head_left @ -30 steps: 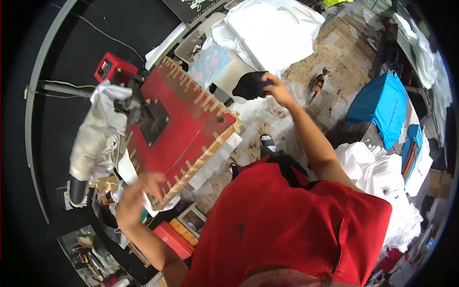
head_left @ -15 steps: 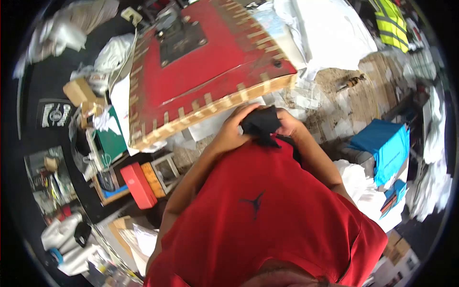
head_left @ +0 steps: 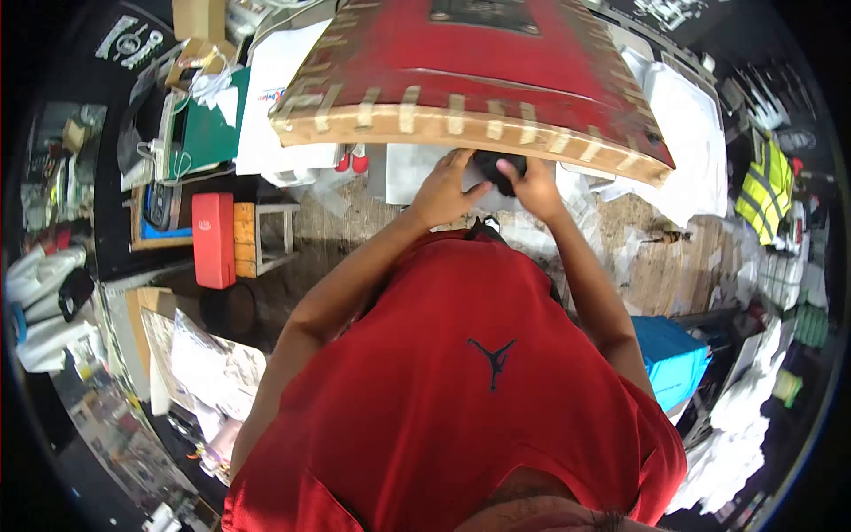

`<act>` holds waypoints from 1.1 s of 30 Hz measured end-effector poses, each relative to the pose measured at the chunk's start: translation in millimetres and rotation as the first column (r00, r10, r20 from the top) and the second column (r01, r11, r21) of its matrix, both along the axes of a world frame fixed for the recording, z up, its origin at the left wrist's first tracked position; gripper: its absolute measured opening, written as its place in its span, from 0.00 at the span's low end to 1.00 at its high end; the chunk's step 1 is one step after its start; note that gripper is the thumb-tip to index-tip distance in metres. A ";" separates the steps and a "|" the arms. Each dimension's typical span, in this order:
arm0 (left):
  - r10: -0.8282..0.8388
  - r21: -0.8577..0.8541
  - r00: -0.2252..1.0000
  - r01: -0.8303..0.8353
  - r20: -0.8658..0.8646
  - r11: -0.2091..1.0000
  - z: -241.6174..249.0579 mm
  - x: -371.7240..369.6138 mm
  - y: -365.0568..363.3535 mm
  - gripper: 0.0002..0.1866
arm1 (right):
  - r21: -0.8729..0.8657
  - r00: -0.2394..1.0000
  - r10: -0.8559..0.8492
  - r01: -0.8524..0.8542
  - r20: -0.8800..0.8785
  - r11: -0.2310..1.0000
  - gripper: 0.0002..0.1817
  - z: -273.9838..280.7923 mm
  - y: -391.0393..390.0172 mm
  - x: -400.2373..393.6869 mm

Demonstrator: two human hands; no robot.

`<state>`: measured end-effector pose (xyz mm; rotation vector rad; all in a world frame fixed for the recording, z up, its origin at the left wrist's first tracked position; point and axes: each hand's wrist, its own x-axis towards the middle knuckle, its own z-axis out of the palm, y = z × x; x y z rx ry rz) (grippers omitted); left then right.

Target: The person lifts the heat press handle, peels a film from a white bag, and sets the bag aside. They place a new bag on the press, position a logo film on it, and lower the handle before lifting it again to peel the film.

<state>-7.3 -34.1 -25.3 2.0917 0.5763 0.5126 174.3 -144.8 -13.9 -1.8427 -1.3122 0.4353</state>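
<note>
A piece of black cloth (head_left: 495,168) is bunched just beneath the near edge of a large red panel (head_left: 496,84), whose tan rim carries strips of tape. My right hand (head_left: 535,188) grips the cloth, its thumb pressed over it. Beside the cloth on the left is my left hand (head_left: 443,193), thumb and fingers apart; its fingertips reach the cloth's edge under the rim. The panel hides the cloth's far side. Pale sheets (head_left: 406,173) lie below the panel, to the left of my hands.
A red box (head_left: 213,239) stands at the left by a wooden frame (head_left: 273,238). On the right are a blue cloth-covered item (head_left: 671,355) and a hi-vis vest (head_left: 768,188). Paper scraps litter the wooden floor (head_left: 638,213).
My view has turned, so the panel now spans the top centre. The cloth has moved from in front of my body to under the panel's edge. My left hand has loosened and spread.
</note>
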 end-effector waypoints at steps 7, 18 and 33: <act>0.009 0.325 0.881 0.165 -0.474 0.931 -2.6 -46.3 8.3 0.40 | -0.033 0.603 0.070 -0.072 0.795 0.997 0.31 -49.5 118.5 -8.3; -0.036 0.195 0.881 0.144 -0.473 0.970 -2.2 -52.0 13.7 0.42 | -0.072 0.812 0.204 -0.197 0.547 0.978 0.28 10.0 207.3 -20.2; -0.089 0.168 0.745 0.262 -0.661 0.950 11.2 -35.8 27.7 0.48 | -0.124 0.854 0.167 -0.121 0.492 0.985 0.32 9.3 255.6 -47.7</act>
